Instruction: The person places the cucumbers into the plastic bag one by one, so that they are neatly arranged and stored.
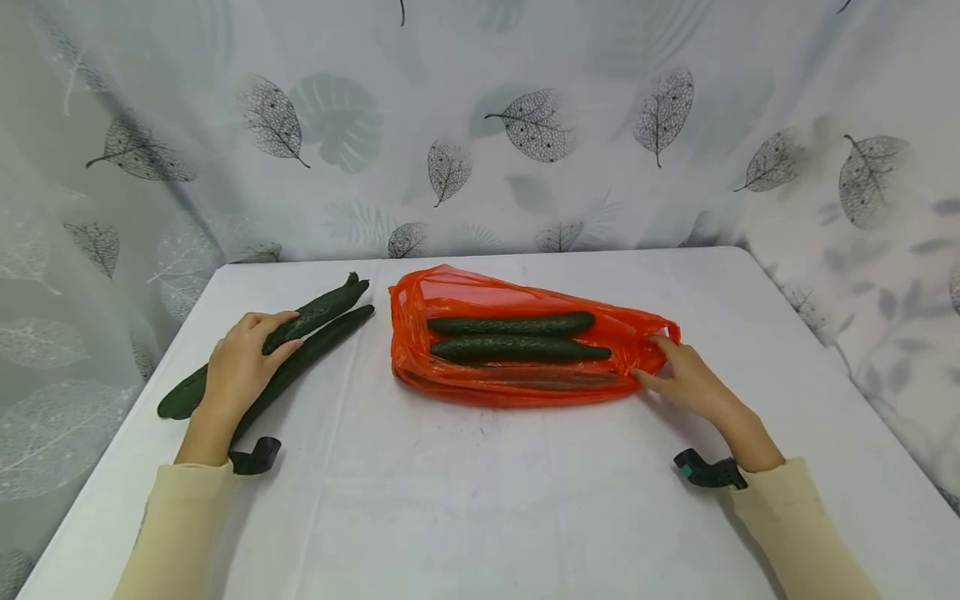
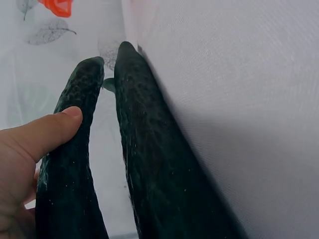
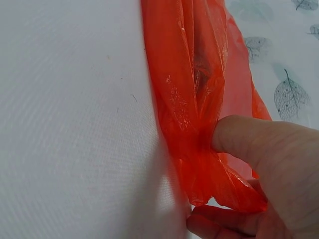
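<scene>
On the left of the table, my left hand (image 1: 243,358) grips a dark green cucumber (image 1: 318,312), its thumb (image 2: 67,119) lying along the skin. A second cucumber (image 1: 315,346) lies beside it on the near side, and a small green tip (image 2: 108,84) pokes out between the two in the left wrist view. An orange-red plastic bag (image 1: 510,396) spreads across the middle with cucumbers (image 1: 517,347) inside, two showing plainly through its open side. My right hand (image 1: 690,379) pinches the bag's right end; in the right wrist view the gathered plastic (image 3: 199,169) runs between thumb and fingers.
A white cloth covers the table (image 1: 480,500). Behind it and at both sides hangs a pale curtain (image 1: 480,125) with leaf prints. Black wrist straps (image 1: 255,457) sit at both cuffs.
</scene>
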Motion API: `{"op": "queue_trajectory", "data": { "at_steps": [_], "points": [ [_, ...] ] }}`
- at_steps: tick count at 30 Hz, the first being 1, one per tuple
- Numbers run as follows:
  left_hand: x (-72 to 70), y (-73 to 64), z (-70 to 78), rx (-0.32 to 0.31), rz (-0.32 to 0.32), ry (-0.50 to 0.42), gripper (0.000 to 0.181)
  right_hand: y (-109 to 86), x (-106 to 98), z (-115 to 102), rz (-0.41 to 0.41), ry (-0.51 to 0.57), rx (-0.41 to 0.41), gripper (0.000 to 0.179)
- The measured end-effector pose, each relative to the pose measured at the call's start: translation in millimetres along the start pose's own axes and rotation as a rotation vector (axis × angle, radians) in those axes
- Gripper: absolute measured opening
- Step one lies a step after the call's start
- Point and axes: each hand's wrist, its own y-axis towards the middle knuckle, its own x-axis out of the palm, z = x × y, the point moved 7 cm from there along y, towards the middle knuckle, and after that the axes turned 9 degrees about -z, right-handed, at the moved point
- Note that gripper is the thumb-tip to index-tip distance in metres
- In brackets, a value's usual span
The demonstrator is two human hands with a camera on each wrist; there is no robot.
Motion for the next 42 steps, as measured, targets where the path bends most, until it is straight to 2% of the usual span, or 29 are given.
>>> {"op": "queue_trajectory", "data": {
  "at_steps": [6, 13, 26, 35, 42],
  "points": [
    [-5.9, 0.4, 11.0, 0.032, 0.035, 0.015, 0.044, 0.1, 1, 2, -0.008, 0.000, 0.009, 0.065],
    [-15.4, 3.8, 36.4, 0.118, 0.090, 0.082, 0.044, -0.2, 1, 2, -0.019, 0.003, 0.018, 0.066],
    [-34.9, 6.3, 73.4, 0.209, 0.190, 0.079, 0.042, -1.2, 0, 0, -0.033, 0.000, 0.005, 0.066],
    [-40.2, 12.4, 97.4, 0.267, 0.179, 0.110, 0.042, -0.7, 0, 2, -0.049, 0.003, 0.015, 0.067],
    [-39.4, 15.4, 110.6, 0.315, 0.175, 0.094, 0.041, -1.1, -1, 1, -0.041, -0.005, -0.011, 0.065]
  ]
}}
